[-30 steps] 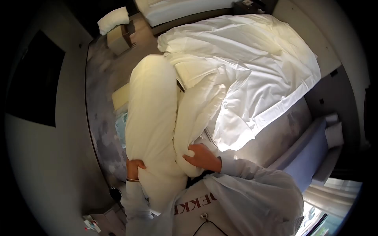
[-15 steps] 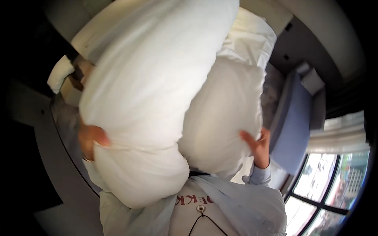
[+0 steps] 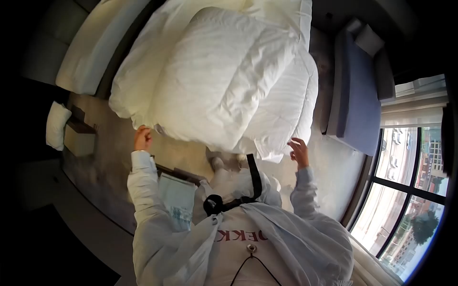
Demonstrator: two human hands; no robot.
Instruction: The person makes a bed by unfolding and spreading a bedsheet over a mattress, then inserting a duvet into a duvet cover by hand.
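A thick white duvet (image 3: pixel 205 81) lies bunched and folded over the bed in front of me, its near edge hanging toward me. At its near left corner is my left hand (image 3: pixel 142 139), fingers curled in against the white edge; whether fabric is between them is hidden. Beside the near right edge, my right hand (image 3: pixel 299 152) has its fingers apart, with the fingertips close to the hanging cloth and nothing in its grasp.
To the right stands a blue-grey sofa (image 3: pixel 358 95) with a cushion (image 3: pixel 369 40), near a large window (image 3: pixel 405 190). On the left are a long white padded piece (image 3: pixel 98 47) and a white pillow (image 3: pixel 58 125) by a small box-like stand (image 3: pixel 78 138). Bare floor (image 3: pixel 109 167) shows around my feet.
The duvet, earlier held up close to my chest between both hands, has gone forward and down onto the bed. My right hand has let go of it; both hands are now lower relative to it.
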